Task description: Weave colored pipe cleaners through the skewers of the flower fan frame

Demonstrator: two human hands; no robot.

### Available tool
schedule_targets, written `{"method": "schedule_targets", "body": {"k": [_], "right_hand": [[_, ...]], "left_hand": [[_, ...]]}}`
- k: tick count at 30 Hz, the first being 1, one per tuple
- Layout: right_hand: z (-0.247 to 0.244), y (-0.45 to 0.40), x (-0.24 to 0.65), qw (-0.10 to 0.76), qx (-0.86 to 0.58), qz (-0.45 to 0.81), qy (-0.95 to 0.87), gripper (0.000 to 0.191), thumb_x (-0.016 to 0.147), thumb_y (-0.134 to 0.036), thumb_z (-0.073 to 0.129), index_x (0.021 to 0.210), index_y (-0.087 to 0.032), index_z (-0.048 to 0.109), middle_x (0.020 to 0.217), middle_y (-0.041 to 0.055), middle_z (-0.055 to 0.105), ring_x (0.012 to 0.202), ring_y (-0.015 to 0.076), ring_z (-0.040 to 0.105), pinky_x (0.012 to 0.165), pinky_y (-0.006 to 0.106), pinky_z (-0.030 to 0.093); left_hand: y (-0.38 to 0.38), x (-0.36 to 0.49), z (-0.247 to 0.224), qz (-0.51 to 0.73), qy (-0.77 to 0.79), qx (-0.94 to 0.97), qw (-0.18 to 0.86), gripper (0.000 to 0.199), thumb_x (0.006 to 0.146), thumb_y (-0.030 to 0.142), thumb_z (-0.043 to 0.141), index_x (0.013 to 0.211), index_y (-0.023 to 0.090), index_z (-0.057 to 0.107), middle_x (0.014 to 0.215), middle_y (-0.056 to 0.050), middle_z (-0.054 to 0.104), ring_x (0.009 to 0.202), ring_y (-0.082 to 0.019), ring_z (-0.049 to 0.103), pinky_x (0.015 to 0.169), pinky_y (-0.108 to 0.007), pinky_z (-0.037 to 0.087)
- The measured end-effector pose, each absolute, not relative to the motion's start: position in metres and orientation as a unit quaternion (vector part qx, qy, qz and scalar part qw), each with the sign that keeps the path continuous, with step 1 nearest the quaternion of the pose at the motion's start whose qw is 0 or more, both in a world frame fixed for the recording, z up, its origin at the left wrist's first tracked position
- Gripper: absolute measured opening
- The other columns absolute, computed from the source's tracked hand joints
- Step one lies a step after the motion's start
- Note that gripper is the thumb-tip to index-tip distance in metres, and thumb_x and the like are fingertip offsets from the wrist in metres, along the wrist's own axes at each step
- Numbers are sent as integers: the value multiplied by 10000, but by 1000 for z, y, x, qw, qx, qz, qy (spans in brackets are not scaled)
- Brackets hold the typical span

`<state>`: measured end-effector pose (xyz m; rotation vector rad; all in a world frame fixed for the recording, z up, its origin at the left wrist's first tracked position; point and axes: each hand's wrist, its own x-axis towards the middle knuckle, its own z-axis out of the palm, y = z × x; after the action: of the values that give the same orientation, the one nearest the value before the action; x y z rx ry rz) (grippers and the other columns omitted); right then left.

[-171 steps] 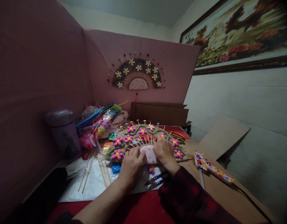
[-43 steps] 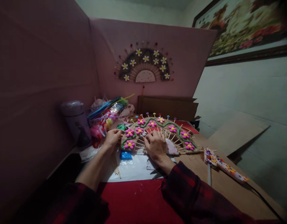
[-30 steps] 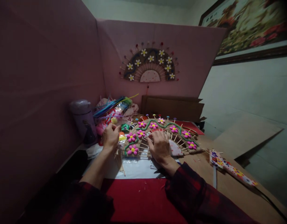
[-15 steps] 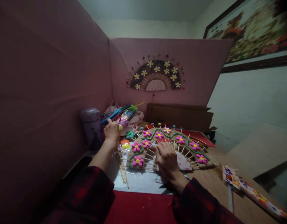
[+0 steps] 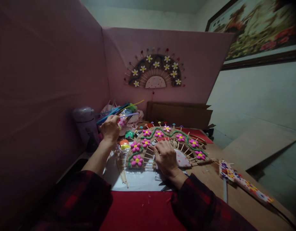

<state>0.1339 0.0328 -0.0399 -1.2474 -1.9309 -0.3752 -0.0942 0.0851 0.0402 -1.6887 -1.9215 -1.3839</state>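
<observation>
My left hand (image 5: 110, 129) is raised at the near side of the craft supply pile (image 5: 134, 123), its fingers closed together; what they hold, if anything, is too small to make out. Below it stick out thin wooden sticks (image 5: 121, 168). My right hand (image 5: 166, 157) rests over the inner part of a fan-shaped piece (image 5: 152, 133), fingers curled and closed at its sticks. The fan is wound with brown twine and bears pink clay flowers, a green wavy line and small coloured balls on stick tips. Part of its white dotted half-disc (image 5: 183, 158) shows beside my right hand.
A lilac flask (image 5: 84, 123) stands at the left. Orange and yellow packets (image 5: 124, 144) lie beside the fan. Another flowered fan (image 5: 156, 69) hangs on the pink panel. Cardboard (image 5: 179, 115) stands behind; a flower-covered strip (image 5: 245, 183) lies at the right.
The view has shifted, so most things appear lower-framed things moved left and up. My left hand's fingers have drawn closer together near the pile; my right hand remains on the fan.
</observation>
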Motion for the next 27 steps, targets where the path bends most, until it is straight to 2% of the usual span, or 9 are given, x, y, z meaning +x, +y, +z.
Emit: {"method": "schedule_targets", "body": {"k": [2, 4, 8, 10, 13, 17, 21, 24, 27], "right_hand": [[-40, 33, 134, 394, -491, -148, -763, 210, 871, -268, 476, 684, -187, 531, 758, 42, 551, 764, 180, 450, 716, 295, 333], [-41, 33, 134, 396, -488, -149, -763, 211, 871, -270, 476, 686, -188, 534, 757, 41, 550, 764, 179, 449, 713, 294, 334], [-41, 33, 134, 399, -487, -153, -762, 208, 864, -273, 489, 680, -186, 533, 765, 42, 546, 763, 178, 448, 704, 293, 335], [-41, 33, 133, 402, -487, -152, -760, 208, 864, -267, 488, 678, -187, 534, 768, 43, 546, 764, 178, 450, 701, 292, 337], [-41, 32, 133, 406, -484, -147, -761, 212, 866, -266, 486, 675, -188, 534, 758, 43, 545, 759, 179, 452, 700, 290, 340], [-40, 31, 134, 410, -485, -142, -759, 217, 866, -276, 490, 673, -187, 535, 754, 41, 545, 764, 179, 455, 711, 290, 342], [-40, 31, 135, 406, -485, -140, -762, 209, 865, -270, 492, 679, -187, 539, 764, 42, 550, 770, 178, 456, 713, 288, 346], [-41, 31, 135, 405, -483, -138, -764, 208, 864, -274, 494, 682, -184, 538, 767, 45, 552, 773, 180, 457, 714, 289, 347], [-41, 30, 135, 409, -476, -142, -765, 217, 869, -277, 485, 680, -183, 538, 762, 47, 549, 771, 180, 457, 714, 289, 348]], "left_hand": [[89, -97, 42, -555, -625, -549, 9, 120, 691, 166, 578, 743, 184, 685, 924, -68, 669, 853, -213, 595, 676, -256, 406], [93, -101, 44, -592, -609, -525, -51, 82, 636, 159, 618, 681, 167, 686, 794, -57, 676, 766, -196, 606, 632, -245, 432], [91, -105, 54, -638, -581, -494, -110, 247, 667, 315, 611, 797, 119, 685, 686, -50, 657, 455, -116, 539, 426, -231, 415], [84, -103, 60, -670, -545, -485, -137, 320, 676, 366, 602, 861, 114, 671, 708, -52, 662, 405, -91, 507, 374, -212, 385], [75, -103, 66, -686, -507, -486, -189, 282, 670, 342, 614, 831, 113, 650, 728, -67, 670, 441, -102, 546, 360, -187, 366], [73, -111, 60, -612, -584, -499, -185, 193, 685, 279, 580, 773, 115, 631, 697, -68, 669, 417, -108, 550, 357, -188, 361], [70, -119, 48, -529, -642, -529, -168, 98, 609, 230, 640, 652, 143, 653, 517, -43, 619, 393, -152, 544, 396, -234, 386], [60, -117, 38, -463, -691, -542, -120, 41, 547, 205, 680, 546, 176, 652, 526, -80, 624, 567, -243, 615, 468, -266, 397], [49, -111, 26, -388, -743, -541, -63, 25, 559, 200, 662, 534, 193, 661, 620, -132, 653, 725, -320, 625, 529, -311, 399]]}}
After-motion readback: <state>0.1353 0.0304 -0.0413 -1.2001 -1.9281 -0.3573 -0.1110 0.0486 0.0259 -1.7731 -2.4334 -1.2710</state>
